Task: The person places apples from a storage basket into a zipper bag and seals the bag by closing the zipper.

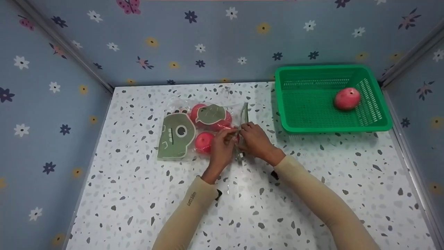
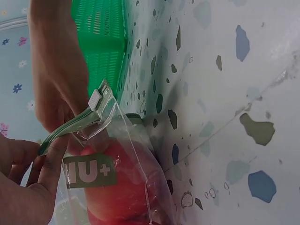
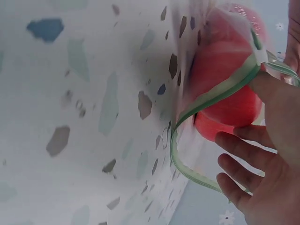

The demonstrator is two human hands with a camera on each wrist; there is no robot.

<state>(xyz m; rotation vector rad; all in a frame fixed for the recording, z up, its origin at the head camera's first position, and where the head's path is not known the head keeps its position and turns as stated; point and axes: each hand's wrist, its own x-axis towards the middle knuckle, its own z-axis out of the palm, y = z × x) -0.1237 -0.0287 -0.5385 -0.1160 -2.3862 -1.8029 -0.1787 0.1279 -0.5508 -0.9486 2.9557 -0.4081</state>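
Several rounded, smooth red fruits lie inside a clear plastic bag just left of the middle of the head frame. The bag's thin, crinkled film is printed with flat olive-green shapes, among them a one-eyed creature at its left end. Along its mouth runs a pliable green zip strip, bent into a curve and fitted with a small pale slider.

At the centre of the head frame, the left hand pinches the strip between thumb and fingers. Beside it, the right hand is at the bag's mouth; in the right wrist view its fingers are slightly apart and loosely bent near the red fruit, and whether they touch it I cannot tell.

In the upper right stands a green basket, rectangular, with a thick smooth rim and perforated sides; one oval, reddish fruit rests in it. Beige fabric sleeves cross the lower part over a white tabletop speckled with angular grey chips.
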